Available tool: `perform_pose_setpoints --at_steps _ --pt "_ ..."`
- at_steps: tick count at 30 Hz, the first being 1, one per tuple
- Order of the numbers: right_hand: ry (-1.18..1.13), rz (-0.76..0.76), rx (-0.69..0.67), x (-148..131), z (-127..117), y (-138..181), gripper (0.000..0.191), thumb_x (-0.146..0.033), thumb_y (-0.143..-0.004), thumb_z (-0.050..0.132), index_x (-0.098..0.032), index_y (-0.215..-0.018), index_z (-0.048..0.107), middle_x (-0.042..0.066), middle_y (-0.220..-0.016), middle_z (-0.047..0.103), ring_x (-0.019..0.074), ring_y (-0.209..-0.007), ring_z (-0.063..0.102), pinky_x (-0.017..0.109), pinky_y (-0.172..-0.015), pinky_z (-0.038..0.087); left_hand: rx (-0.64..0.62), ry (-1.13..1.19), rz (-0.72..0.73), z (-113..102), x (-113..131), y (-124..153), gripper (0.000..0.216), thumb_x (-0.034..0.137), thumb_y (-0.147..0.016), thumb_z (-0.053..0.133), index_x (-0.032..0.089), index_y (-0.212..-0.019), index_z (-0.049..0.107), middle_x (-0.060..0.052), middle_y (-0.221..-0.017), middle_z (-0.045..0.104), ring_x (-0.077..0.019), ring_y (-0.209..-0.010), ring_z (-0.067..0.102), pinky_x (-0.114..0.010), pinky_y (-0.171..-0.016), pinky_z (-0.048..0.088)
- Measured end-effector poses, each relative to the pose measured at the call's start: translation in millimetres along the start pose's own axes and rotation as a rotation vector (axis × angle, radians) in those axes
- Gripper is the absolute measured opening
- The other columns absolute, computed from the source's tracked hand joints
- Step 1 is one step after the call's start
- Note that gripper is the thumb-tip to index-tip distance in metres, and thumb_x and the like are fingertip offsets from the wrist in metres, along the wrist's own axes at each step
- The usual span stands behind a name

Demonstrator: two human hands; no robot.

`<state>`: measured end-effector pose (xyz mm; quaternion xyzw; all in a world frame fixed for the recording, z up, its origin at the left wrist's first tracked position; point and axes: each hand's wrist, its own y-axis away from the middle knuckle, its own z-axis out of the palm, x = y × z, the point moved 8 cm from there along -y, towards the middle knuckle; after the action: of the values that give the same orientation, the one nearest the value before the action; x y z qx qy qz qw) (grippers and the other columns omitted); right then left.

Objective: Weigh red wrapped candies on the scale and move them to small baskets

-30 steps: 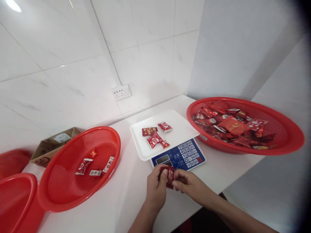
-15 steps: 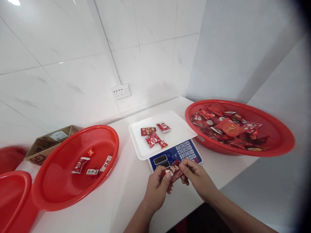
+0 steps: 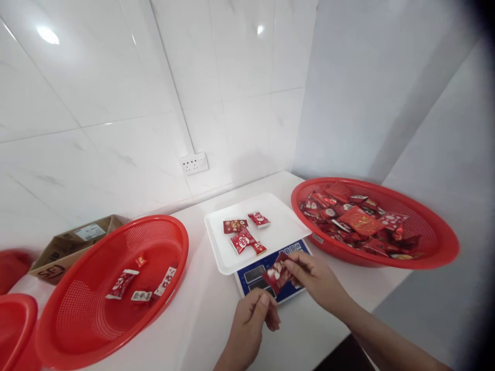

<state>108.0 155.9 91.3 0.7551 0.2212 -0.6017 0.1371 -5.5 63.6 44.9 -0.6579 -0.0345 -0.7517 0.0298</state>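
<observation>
My right hand (image 3: 315, 278) pinches a small red candy packet (image 3: 277, 273) and holds it just above the blue keypad of a weighing scale (image 3: 288, 293). My left hand (image 3: 253, 322) sits below it near the counter's front edge, fingers curled with nothing visible in them. Several red packets (image 3: 243, 233) lie on the scale's white pan (image 3: 278, 234).
A red basket (image 3: 170, 268) at the left holds a few packets. A wide red basket (image 3: 433, 257) at the right is heaped with red packets. A cardboard box (image 3: 65, 247) and more red baskets (image 3: 15, 319) stand at the far left. A wall socket (image 3: 193, 163) is behind.
My left hand has let go of the packet and dropped back toward me. My right hand has carried the packet up over the scale's keypad. The view has tilted upward.
</observation>
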Motion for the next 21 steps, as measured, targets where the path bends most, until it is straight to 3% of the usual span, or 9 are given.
perform_pose_setpoints --at_steps 4,7,10,13,15,18,21 --pt "0.001 -0.039 0.195 -12 -39 -26 0.035 -0.056 -0.077 0.052 -0.022 -0.071 0.054 -0.004 -0.055 0.051 0.0132 -0.05 0.046 0.027 -0.049 0.038 0.038 -0.024 0.021 -4 0 -1 0.036 0.05 -0.083 0.05 0.015 -0.074 0.055 0.0 -0.057 0.057 -0.0107 -0.054 0.05 -0.023 -0.055 0.04" --pt "0.004 -0.055 0.258 -18 -53 -36 0.035 -0.055 -0.076 0.053 -0.021 -0.074 0.055 -0.004 -0.055 0.052 0.013 -0.05 0.047 0.026 -0.048 0.038 0.051 -0.035 0.02 -6 0 -1 0.035 0.05 -0.082 0.052 0.016 -0.074 0.055 0.0 -0.057 0.057 -0.0111 -0.054 0.05 -0.023 -0.056 0.039" --pt "0.007 -0.061 0.299 -22 -57 -38 0.036 -0.056 -0.076 0.053 -0.02 -0.074 0.056 -0.003 -0.056 0.053 0.013 -0.05 0.048 0.026 -0.048 0.038 0.144 -0.044 0.087 -15 5 2 0.034 0.046 -0.083 0.053 0.016 -0.067 0.056 0.0 -0.055 0.057 -0.0118 -0.054 0.05 -0.024 -0.056 0.038" --pt "0.013 -0.063 0.324 -21 -58 -39 0.035 -0.055 -0.077 0.052 -0.02 -0.075 0.057 -0.002 -0.057 0.055 0.0133 -0.051 0.05 0.026 -0.05 0.039 0.389 0.013 0.223 -41 15 10 0.038 0.042 -0.086 0.048 0.017 -0.059 0.052 0.002 -0.051 0.049 -0.011 -0.051 0.043 -0.023 -0.052 0.034" --pt "0.032 -0.044 0.313 -18 -57 -40 0.034 -0.052 -0.078 0.052 -0.019 -0.088 0.06 -0.001 -0.061 0.06 0.0138 -0.052 0.051 0.026 -0.05 0.04 0.507 0.052 0.273 -54 18 15 0.038 0.042 -0.088 0.044 0.018 -0.059 0.049 0.003 -0.052 0.043 -0.0107 -0.051 0.038 -0.023 -0.05 0.031" --pt "0.133 -0.014 0.286 -11 -55 -42 0.045 -0.045 -0.079 0.053 -0.018 -0.115 0.054 0.0 -0.067 0.064 0.0141 -0.05 0.052 0.028 -0.053 0.042 0.563 0.071 0.295 -63 21 17 0.036 0.041 -0.088 0.043 0.019 -0.06 0.047 0.003 -0.053 0.042 -0.0109 -0.051 0.036 -0.023 -0.05 0.029" --pt "0.23 -0.023 0.274 -5 -55 -40 0.049 -0.043 -0.08 0.052 -0.018 -0.121 0.052 -0.001 -0.063 0.063 0.016 -0.051 0.053 0.03 -0.055 0.043 0.553 0.075 0.288 -61 20 16 0.035 0.041 -0.087 0.045 0.018 -0.06 0.049 0.003 -0.053 0.042 -0.011 -0.051 0.036 -0.024 -0.049 0.029"
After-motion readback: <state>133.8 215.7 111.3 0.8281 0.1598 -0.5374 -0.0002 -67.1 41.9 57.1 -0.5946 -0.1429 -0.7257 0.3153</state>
